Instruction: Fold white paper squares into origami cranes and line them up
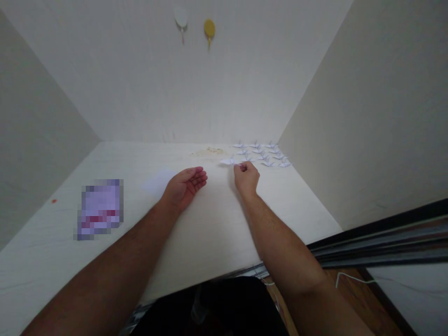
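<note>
A white folded paper crane (pixel 227 161) is at the fingertips of my right hand (pixel 247 177), which is closed in a pinch on its right end just above the white table. Right behind it, several more paper cranes (pixel 258 151) stand in rows in the far right corner. My left hand (pixel 185 187) hovers to the left, palm turned inward, fingers slightly curled and apart, with nothing in it. Partly hidden behind the left wrist lies a pale white sheet of paper (pixel 157 180).
A blurred-out purple packet (pixel 101 205) lies on the left of the white table (pixel 196 242), with a small red bit (pixel 54 201) beyond it. Walls enclose the back and both sides. White (pixel 181 18) and yellow (pixel 209 29) hooks are on the back wall.
</note>
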`<state>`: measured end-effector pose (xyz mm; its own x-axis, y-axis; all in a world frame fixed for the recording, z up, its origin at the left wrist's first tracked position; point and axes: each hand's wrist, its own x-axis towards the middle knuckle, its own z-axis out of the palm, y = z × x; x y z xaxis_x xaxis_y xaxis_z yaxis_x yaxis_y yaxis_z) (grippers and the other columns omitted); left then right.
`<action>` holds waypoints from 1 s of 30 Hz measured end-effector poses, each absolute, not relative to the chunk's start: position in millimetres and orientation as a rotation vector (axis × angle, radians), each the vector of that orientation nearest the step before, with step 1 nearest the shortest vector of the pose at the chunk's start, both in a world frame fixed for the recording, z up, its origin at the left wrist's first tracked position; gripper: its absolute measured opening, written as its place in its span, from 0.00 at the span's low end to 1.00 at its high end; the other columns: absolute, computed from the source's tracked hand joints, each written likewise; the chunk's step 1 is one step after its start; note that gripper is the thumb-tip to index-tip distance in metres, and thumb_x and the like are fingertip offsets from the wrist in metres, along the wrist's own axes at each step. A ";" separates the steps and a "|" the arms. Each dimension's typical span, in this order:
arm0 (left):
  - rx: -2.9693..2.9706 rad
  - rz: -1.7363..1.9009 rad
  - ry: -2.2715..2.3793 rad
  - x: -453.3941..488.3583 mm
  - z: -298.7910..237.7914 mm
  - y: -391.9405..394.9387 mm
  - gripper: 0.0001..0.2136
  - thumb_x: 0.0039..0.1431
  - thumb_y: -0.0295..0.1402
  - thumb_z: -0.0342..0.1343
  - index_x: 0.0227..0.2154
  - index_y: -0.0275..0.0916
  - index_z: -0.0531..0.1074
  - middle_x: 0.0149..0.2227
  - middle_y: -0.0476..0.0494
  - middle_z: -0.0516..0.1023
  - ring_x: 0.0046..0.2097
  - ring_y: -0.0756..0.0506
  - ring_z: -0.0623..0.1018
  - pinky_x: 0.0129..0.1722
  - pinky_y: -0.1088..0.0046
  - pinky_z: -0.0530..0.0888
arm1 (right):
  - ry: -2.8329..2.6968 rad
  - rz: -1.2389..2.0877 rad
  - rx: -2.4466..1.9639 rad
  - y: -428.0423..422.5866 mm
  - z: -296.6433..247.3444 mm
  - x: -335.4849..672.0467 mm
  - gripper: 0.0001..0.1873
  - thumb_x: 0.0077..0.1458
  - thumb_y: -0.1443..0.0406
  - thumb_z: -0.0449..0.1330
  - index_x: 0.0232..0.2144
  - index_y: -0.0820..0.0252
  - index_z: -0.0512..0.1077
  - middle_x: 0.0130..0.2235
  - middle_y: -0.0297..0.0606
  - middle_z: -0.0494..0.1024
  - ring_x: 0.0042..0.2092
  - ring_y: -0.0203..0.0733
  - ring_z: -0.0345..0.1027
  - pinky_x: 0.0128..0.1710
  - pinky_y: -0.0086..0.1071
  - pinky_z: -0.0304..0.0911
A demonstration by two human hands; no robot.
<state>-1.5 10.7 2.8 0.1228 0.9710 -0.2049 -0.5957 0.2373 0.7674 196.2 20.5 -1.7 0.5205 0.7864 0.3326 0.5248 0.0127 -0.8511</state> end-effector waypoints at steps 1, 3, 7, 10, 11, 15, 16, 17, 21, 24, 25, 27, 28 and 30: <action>0.595 1.245 0.795 -1.7 2.1 11.0 0.06 0.59 0.28 0.57 0.34 0.31 0.78 0.30 0.41 0.82 0.33 0.48 0.82 0.38 0.71 0.79 | -1.110 0.284 -1.709 22.0 0.4 203.4 0.06 0.52 0.61 0.59 0.25 0.55 0.70 0.26 0.31 0.74 0.31 0.40 0.66 0.36 0.31 0.58; 0.607 1.241 0.799 -1.7 1.1 11.3 0.06 0.59 0.28 0.57 0.34 0.31 0.78 0.30 0.40 0.82 0.33 0.48 0.82 0.37 0.71 0.79 | -1.086 0.226 -1.820 23.5 3.9 217.4 0.05 0.51 0.63 0.58 0.25 0.56 0.70 0.27 0.32 0.76 0.32 0.40 0.66 0.35 0.31 0.57; 0.620 1.224 0.804 -0.7 1.6 10.1 0.07 0.59 0.27 0.57 0.33 0.30 0.78 0.31 0.39 0.81 0.33 0.47 0.81 0.38 0.70 0.79 | -1.142 0.106 -1.986 21.6 4.9 246.0 0.06 0.53 0.63 0.57 0.28 0.56 0.74 0.29 0.34 0.78 0.33 0.40 0.66 0.35 0.30 0.56; 0.633 1.219 0.808 0.0 2.0 9.4 0.07 0.59 0.26 0.56 0.33 0.30 0.78 0.31 0.39 0.81 0.33 0.47 0.81 0.38 0.70 0.79 | -1.152 0.050 -2.099 20.1 0.9 264.7 0.08 0.55 0.63 0.56 0.28 0.57 0.75 0.29 0.36 0.78 0.33 0.41 0.67 0.33 0.31 0.55; 0.639 1.219 0.808 0.1 2.0 9.4 0.07 0.59 0.26 0.56 0.33 0.30 0.78 0.31 0.39 0.81 0.33 0.47 0.81 0.38 0.70 0.79 | -1.163 0.042 -2.126 20.1 -1.0 269.2 0.08 0.55 0.63 0.57 0.29 0.57 0.75 0.30 0.36 0.79 0.33 0.41 0.68 0.33 0.31 0.55; 0.652 1.220 0.808 0.0 1.1 9.8 0.07 0.60 0.27 0.56 0.33 0.30 0.79 0.31 0.39 0.81 0.33 0.47 0.81 0.38 0.70 0.79 | -1.182 0.034 -2.205 22.6 -8.0 277.6 0.09 0.56 0.63 0.56 0.29 0.56 0.76 0.31 0.38 0.80 0.34 0.42 0.69 0.33 0.32 0.55; 0.654 1.218 0.809 -0.2 0.8 10.0 0.07 0.60 0.27 0.56 0.33 0.30 0.79 0.31 0.39 0.81 0.33 0.47 0.81 0.38 0.70 0.79 | -1.189 0.028 -2.212 23.7 -9.4 278.0 0.10 0.56 0.63 0.55 0.30 0.56 0.76 0.31 0.38 0.80 0.35 0.42 0.70 0.33 0.32 0.55; 0.657 1.213 0.808 -0.4 0.4 10.2 0.07 0.60 0.27 0.56 0.33 0.30 0.79 0.31 0.39 0.81 0.34 0.47 0.81 0.38 0.70 0.79 | -1.196 0.022 -2.217 24.9 -10.5 278.2 0.10 0.57 0.63 0.55 0.30 0.56 0.76 0.32 0.38 0.80 0.35 0.43 0.70 0.33 0.32 0.56; 0.673 1.208 0.802 -1.4 -1.7 11.6 0.07 0.59 0.27 0.57 0.33 0.30 0.79 0.31 0.39 0.82 0.34 0.47 0.81 0.38 0.71 0.79 | -1.221 0.020 -2.238 29.7 -13.5 279.0 0.09 0.57 0.63 0.55 0.30 0.56 0.76 0.33 0.39 0.81 0.36 0.44 0.72 0.33 0.32 0.57; 0.679 1.205 0.813 -1.5 -1.7 12.1 0.07 0.58 0.28 0.58 0.33 0.30 0.79 0.31 0.39 0.81 0.34 0.47 0.81 0.37 0.71 0.79 | -1.230 0.027 -2.249 32.0 -14.6 279.5 0.10 0.57 0.62 0.56 0.30 0.55 0.76 0.34 0.39 0.82 0.37 0.44 0.72 0.34 0.32 0.58; 0.680 1.203 0.817 -1.4 -1.2 12.1 0.07 0.58 0.28 0.58 0.33 0.31 0.79 0.31 0.39 0.81 0.34 0.47 0.81 0.37 0.71 0.79 | -1.231 0.027 -2.248 32.3 -14.8 279.6 0.10 0.57 0.61 0.56 0.31 0.55 0.76 0.34 0.39 0.82 0.37 0.44 0.72 0.34 0.32 0.59; 0.683 1.201 0.821 -0.8 -0.1 11.6 0.07 0.58 0.28 0.58 0.33 0.31 0.79 0.31 0.39 0.81 0.34 0.47 0.81 0.37 0.71 0.79 | -1.232 0.030 -2.244 32.3 -14.8 279.4 0.10 0.57 0.61 0.56 0.31 0.55 0.76 0.35 0.40 0.82 0.38 0.44 0.73 0.35 0.32 0.60; 0.685 1.201 0.822 -0.6 0.3 11.4 0.06 0.58 0.28 0.58 0.33 0.31 0.79 0.31 0.39 0.81 0.34 0.47 0.81 0.38 0.71 0.79 | -1.230 0.033 -2.243 32.1 -14.6 279.2 0.10 0.57 0.61 0.56 0.31 0.56 0.76 0.35 0.40 0.82 0.38 0.44 0.73 0.36 0.32 0.60; 0.690 1.203 0.823 -0.2 0.7 11.1 0.06 0.58 0.28 0.58 0.33 0.31 0.79 0.31 0.39 0.81 0.34 0.47 0.81 0.38 0.71 0.79 | -1.228 0.036 -2.243 31.5 -14.1 278.8 0.10 0.58 0.61 0.55 0.31 0.56 0.76 0.35 0.40 0.82 0.38 0.44 0.73 0.36 0.32 0.61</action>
<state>-0.2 11.1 0.7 0.1494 0.9727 -0.1775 -0.5180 0.2299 0.8239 278.8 31.5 -14.1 0.5768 0.7802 0.2420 0.7647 -0.4115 -0.4959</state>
